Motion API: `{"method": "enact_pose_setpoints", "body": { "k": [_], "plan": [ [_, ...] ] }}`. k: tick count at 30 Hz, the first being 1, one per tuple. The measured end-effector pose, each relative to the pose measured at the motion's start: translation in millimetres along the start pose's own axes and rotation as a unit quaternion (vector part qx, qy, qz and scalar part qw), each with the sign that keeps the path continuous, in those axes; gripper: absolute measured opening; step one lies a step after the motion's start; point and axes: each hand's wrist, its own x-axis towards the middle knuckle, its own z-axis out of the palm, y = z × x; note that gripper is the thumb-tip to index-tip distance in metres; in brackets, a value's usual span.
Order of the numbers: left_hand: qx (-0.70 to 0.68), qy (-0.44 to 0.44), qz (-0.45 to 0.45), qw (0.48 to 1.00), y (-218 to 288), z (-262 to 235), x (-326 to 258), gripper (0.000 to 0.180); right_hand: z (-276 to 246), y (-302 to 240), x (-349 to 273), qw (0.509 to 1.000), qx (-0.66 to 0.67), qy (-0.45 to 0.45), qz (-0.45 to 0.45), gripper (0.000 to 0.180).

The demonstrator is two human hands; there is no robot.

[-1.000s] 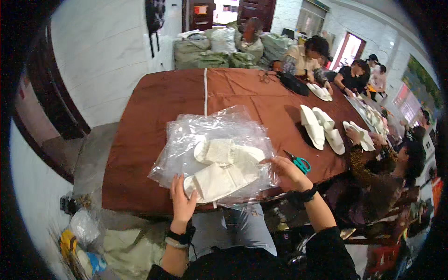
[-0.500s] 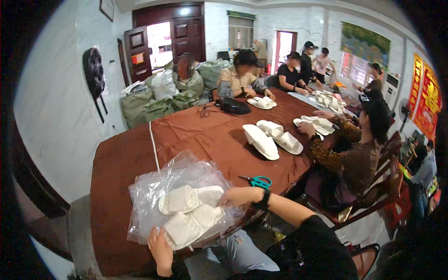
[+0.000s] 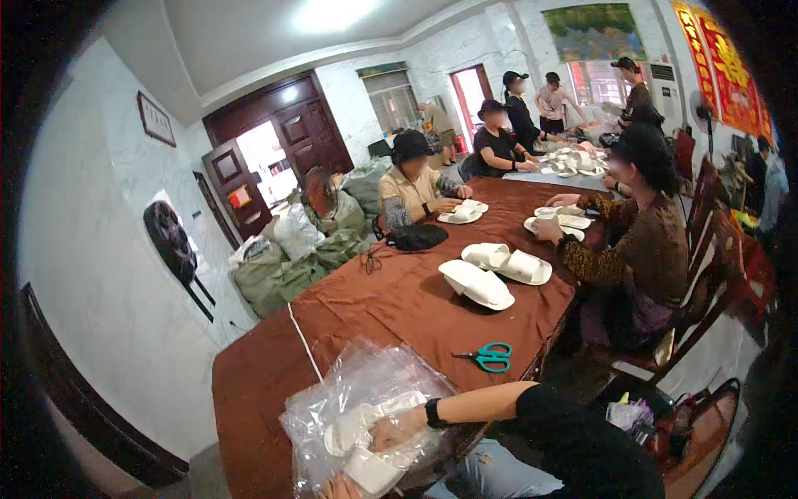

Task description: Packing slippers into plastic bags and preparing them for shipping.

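A pair of white open-toe slippers lies on clear plastic bags (image 3: 353, 366) at the near edge of the brown-covered table. My right hand (image 3: 399, 430), with a black band at the wrist, reaches over the far slipper (image 3: 345, 430), its fingers curled at the strap area. My left hand (image 3: 339, 487) is cut off by the lower edge; its fingers grip the end of the near slipper (image 3: 371, 473). Whether the slippers lie inside a bag or on top of it, I cannot tell. Teal-handled scissors (image 3: 492, 358) lie beyond my right forearm.
More white slippers (image 3: 475, 284) sit on the brown tablecloth (image 3: 391, 308). A black cap-like item (image 3: 417, 238) lies farther off. Several people handle slippers around the table, one seated at right (image 3: 644, 216). Large green sacks (image 3: 274, 274) stand by the wall.
My head view has turned, so the scene sits lower and tilted. My right hand has moved from the slippers' right side onto them. The left hand stays at the near slipper's end.
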Motion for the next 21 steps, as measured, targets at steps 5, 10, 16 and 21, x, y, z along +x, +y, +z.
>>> {"method": "enact_pose_setpoints", "body": {
  "k": [5, 10, 16, 21],
  "plan": [
    [-0.028, 0.063, 0.017, 0.997, 29, -44, 19, 0.039, -6, 21, -39, 0.996, -0.011, 0.089, 0.011, 0.024],
    [0.064, -0.017, 0.093, 0.993, -31, 12, -4, 0.041, 3, 32, -47, 0.998, -0.034, 0.026, 0.048, 0.034],
    [-0.034, 0.002, -0.004, 0.999, 12, -25, 16, 0.032, 8, 7, -29, 0.996, 0.020, 0.024, 0.085, 0.034],
    [-0.085, 0.044, 0.001, 0.995, 9, -30, 20, 0.026, 4, -1, -19, 0.997, 0.021, 0.034, 0.066, 0.034]
  ]
}}
